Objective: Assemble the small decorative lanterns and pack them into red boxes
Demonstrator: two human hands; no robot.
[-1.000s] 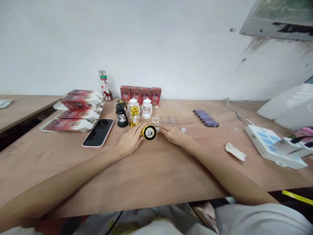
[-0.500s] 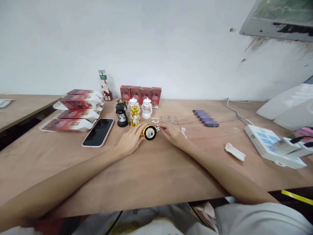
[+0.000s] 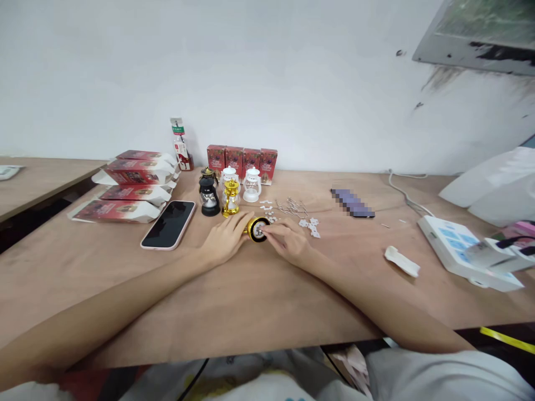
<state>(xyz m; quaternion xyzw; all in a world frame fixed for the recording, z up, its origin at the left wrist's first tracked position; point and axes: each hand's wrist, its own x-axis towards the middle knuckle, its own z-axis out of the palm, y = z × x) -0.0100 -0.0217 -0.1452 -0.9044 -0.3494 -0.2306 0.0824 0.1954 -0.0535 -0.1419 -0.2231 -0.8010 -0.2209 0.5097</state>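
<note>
A small gold toy lantern (image 3: 256, 228) lies on its side on the wooden table (image 3: 234, 301), its round base turned toward me. My left hand (image 3: 225, 239) is wrapped round its body and steadies it. My right hand (image 3: 288, 240) has its fingertips pinched together against the round base; what they hold, if anything, is too small to see. Just beyond my right hand lie small white plastic pieces (image 3: 310, 226) and thin metal wire parts (image 3: 292, 207).
Three upright toy lanterns, black (image 3: 208, 196), gold (image 3: 230, 199) and white (image 3: 252, 186), stand before a row of red boxes (image 3: 242, 159). A phone (image 3: 169, 224) and stacked red cartons (image 3: 134, 186) lie left. A white device (image 3: 463, 250) and crumpled paper (image 3: 402, 260) lie right.
My right hand has come back from the white pieces to the lantern's base and now pinches at it. The lantern has turned slightly in my left hand.
</note>
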